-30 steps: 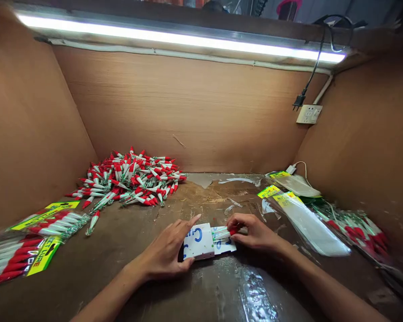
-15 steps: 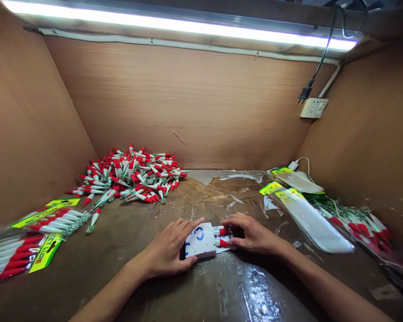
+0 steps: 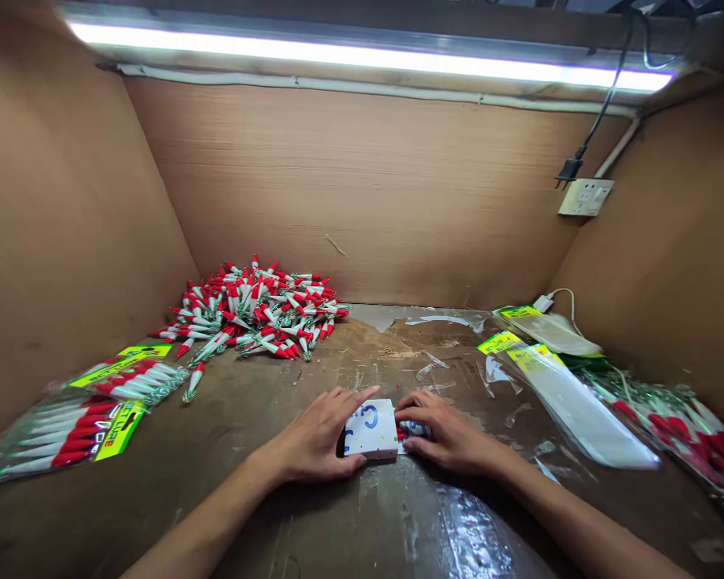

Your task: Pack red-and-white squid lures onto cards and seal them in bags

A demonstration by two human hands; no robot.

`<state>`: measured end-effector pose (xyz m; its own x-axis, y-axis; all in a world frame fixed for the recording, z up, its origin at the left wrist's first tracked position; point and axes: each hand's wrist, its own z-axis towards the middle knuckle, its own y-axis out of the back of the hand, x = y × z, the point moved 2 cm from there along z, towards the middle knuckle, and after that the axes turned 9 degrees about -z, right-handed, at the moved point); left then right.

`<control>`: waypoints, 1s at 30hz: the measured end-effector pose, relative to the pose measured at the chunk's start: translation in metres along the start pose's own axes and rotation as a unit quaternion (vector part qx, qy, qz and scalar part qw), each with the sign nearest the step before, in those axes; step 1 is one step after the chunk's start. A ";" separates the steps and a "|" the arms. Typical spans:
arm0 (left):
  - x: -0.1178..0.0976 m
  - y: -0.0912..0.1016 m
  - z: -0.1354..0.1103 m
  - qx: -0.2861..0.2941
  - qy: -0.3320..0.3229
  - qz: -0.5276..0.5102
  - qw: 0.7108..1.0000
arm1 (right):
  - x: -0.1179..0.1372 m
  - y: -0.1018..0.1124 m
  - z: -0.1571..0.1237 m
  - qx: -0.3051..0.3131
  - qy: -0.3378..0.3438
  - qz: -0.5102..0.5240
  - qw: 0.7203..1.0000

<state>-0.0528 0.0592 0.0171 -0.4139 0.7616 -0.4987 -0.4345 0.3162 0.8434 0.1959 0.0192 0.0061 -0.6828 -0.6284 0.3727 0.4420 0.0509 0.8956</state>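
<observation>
My left hand (image 3: 322,434) is wrapped round the left end of a small white box (image 3: 371,432) printed with blue letters and coloured specks, thumb along its front edge and fingers over the top. At the box's right end, my right hand (image 3: 440,430) curls its fingers and thumb over red-and-white fishing lures (image 3: 401,433) that poke out there on a patterned white piece. My fingers cover most of these lures, so how many there are cannot be made out.
A heap of loose red-and-white lures (image 3: 259,310) lies at the back left. Bagged lures (image 3: 66,434) with yellow-green cards lie at the left. On the right are clear plastic bags (image 3: 585,406) and another bundle of lures (image 3: 669,422). A plug (image 3: 570,169) dangles by the wall socket (image 3: 586,197).
My right hand has moved closer to the box, and less of the lures shows outside it. The whole view has shifted slightly, with the scene sitting further right.
</observation>
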 end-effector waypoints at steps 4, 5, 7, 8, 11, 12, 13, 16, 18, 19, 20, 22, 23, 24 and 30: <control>0.004 -0.003 -0.001 -0.001 -0.004 0.008 1.000 | 0.009 0.000 0.001 0.024 0.012 0.025 0.999; 0.004 -0.004 -0.001 -0.001 -0.004 0.008 1.000 | 0.010 -0.001 0.002 0.028 0.008 0.028 0.999; 0.004 -0.005 -0.001 -0.003 -0.006 0.006 1.000 | 0.009 -0.005 0.005 0.029 -0.005 0.029 0.999; 0.004 -0.005 -0.001 -0.003 -0.006 0.004 1.000 | 0.008 -0.007 0.006 0.027 -0.011 0.026 0.999; 0.003 -0.005 -0.001 -0.004 -0.010 -0.002 1.000 | 0.004 -0.014 0.008 0.020 -0.015 0.014 1.000; 0.002 -0.005 -0.002 -0.005 -0.011 -0.002 1.000 | 0.003 -0.016 0.008 0.020 -0.014 0.014 1.000; 0.003 -0.006 -0.002 -0.005 -0.010 -0.003 1.000 | 0.001 -0.016 0.007 0.021 -0.011 0.015 1.000; 0.003 -0.007 -0.004 -0.006 -0.002 -0.006 1.000 | -0.006 -0.006 0.005 0.004 -0.027 0.028 0.999; 0.002 -0.007 -0.005 -0.005 0.004 -0.012 1.000 | -0.009 0.009 0.012 -0.046 -0.067 0.017 0.997; 0.001 -0.008 -0.005 -0.005 0.007 -0.014 1.000 | -0.008 0.016 0.019 -0.076 -0.083 0.003 0.994; 0.001 -0.008 -0.005 -0.005 0.008 -0.016 1.000 | -0.004 0.023 0.031 -0.100 -0.087 -0.015 0.991; 0.000 -0.009 -0.004 -0.008 0.005 -0.023 1.000 | 0.014 0.029 0.065 -0.117 -0.044 -0.054 0.991; -0.001 -0.010 -0.003 -0.010 0.000 -0.028 1.000 | 0.027 0.027 0.089 -0.108 -0.001 -0.075 0.991; -0.002 -0.010 -0.003 -0.012 -0.004 -0.035 0.999 | 0.042 0.022 0.115 -0.100 0.043 -0.100 0.989; -0.010 0.004 -0.005 -0.032 -0.027 -0.088 0.995 | 0.122 -0.039 0.289 -0.032 0.216 -0.311 0.925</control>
<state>-0.0543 0.0500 0.0244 -0.2846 0.7274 -0.6244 -0.5475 0.4113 0.7287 -0.0729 0.1650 0.0872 -0.5265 -0.7725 -0.3550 0.0841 -0.4628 0.8824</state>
